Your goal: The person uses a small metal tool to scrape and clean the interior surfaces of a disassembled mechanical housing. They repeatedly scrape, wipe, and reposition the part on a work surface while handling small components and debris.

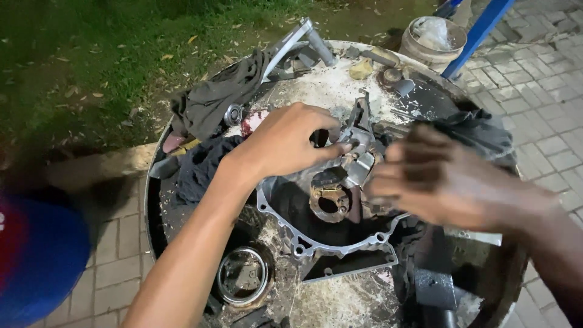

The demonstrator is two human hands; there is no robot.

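Round part: a shiny ring-shaped metal piece (244, 276) lies nearest you on the drum top (340, 300).
Right hand: your right hand (446, 182) is blurred; fingers curled beside the engine casing (331, 200), grip unclear.
Left hand: your left hand (285, 141) pinches the casing's upper bracket.
Beyond: dark rags (212, 100), then a bucket (432, 37).

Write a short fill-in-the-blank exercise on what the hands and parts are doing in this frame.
1. The left hand rests on a metal engine ____.
2. The right hand is too ____ to show its grip.
3. The parts lie on a round ____ top.
4. A dark ____ lies at the top's far left edge.

Missing words: casing; blurred; drum; rag
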